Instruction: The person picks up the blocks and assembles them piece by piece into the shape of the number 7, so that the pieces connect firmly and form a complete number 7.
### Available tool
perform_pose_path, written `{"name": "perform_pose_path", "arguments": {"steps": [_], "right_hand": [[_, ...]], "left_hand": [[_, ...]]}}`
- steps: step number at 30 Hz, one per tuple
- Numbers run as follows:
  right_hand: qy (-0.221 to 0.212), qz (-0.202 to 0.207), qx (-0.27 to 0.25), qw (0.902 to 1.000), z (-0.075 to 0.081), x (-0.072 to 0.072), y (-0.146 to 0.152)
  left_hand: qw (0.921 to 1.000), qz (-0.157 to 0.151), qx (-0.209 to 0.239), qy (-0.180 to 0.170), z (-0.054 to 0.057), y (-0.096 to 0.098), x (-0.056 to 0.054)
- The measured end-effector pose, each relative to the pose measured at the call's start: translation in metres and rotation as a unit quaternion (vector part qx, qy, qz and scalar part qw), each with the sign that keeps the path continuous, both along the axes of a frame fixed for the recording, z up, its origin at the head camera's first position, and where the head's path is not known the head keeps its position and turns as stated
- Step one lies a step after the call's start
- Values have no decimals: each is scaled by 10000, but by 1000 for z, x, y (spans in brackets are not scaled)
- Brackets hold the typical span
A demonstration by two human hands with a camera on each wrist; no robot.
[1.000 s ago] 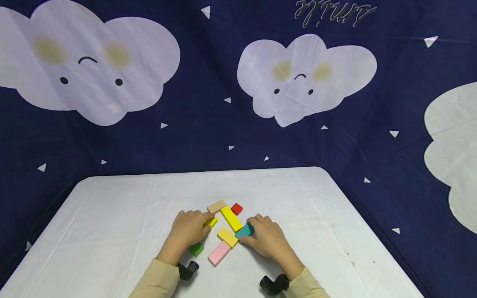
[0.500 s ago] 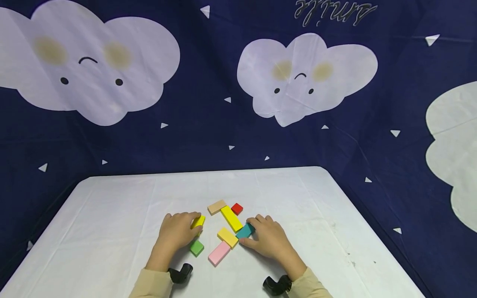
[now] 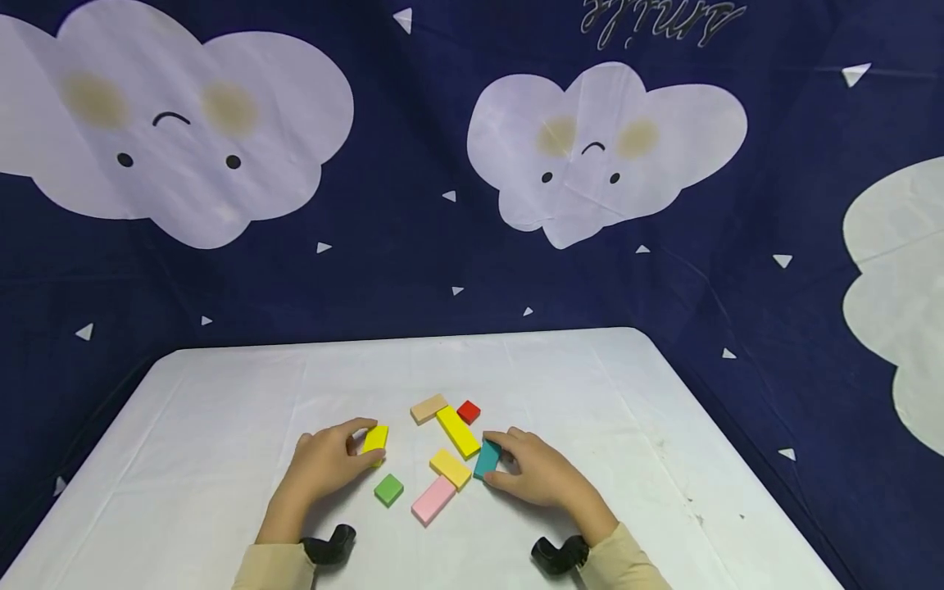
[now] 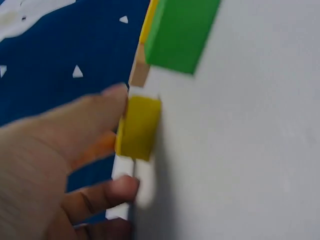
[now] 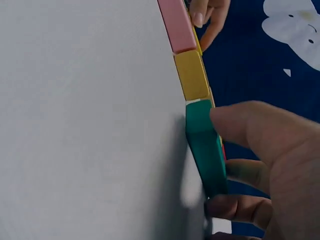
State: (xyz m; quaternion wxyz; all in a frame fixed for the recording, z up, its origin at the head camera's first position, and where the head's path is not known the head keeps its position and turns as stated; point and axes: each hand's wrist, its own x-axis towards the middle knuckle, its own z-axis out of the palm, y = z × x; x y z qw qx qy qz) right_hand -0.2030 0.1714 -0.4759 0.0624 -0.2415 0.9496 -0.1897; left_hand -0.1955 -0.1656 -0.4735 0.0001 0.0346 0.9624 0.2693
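Note:
My left hand [image 3: 323, 463] pinches a bright yellow block [image 3: 374, 442] between thumb and fingers, left of the other blocks. In the left wrist view that yellow block [image 4: 141, 127] sits at the thumb tip. My right hand [image 3: 542, 469] grips a teal block [image 3: 487, 460] by its two ends, thumb at the near end and fingers at the far one. The right wrist view shows the teal block [image 5: 206, 145] beside a pale yellow block [image 5: 191, 75]. A green block [image 3: 388, 490] lies near my left hand, with a pink block [image 3: 433, 501] to its right.
On the white table [image 3: 236, 426] a long yellow block [image 3: 458, 432] lies behind the pale yellow one, touching a tan block [image 3: 428, 409]. A small red block [image 3: 468, 411] is just right of them. A dark blue cloth [image 3: 398, 270] with clouds hangs behind the table.
My left hand has carried the bright yellow block leftward, away from the tan block, uncovering the green block. My right hand has turned the teal block more upright in view and shifted slightly right.

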Motion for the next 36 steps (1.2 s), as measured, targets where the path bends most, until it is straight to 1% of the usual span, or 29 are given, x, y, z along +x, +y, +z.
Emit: {"name": "perform_pose_path", "arguments": {"steps": [2, 5, 7, 10, 17, 29, 36], "right_hand": [[-28, 72, -68, 9999, -2, -1, 2], [-68, 69, -161, 9998, -4, -3, 3], [-91, 29, -202, 9998, -6, -4, 4], [-138, -2, -259, 9996, -8, -5, 4], [-263, 37, -400, 9988, -9, -7, 5], [-341, 178, -796, 9961, -9, -11, 10], [-328, 248, -800, 9959, -10, -10, 13]], "left_hand": [[9994, -60, 333, -47, -4, -5, -1], [9969, -156, 770, -105, -10, -13, -3], [9950, -213, 970, -118, -13, -16, -4], [9933, -272, 1119, -121, -16, -20, -5], [9929, -320, 1144, -92, -19, -23, -5], [9946, -135, 1033, 34, -21, -22, -6], [9951, -77, 986, -30, -21, -22, -4]]}}
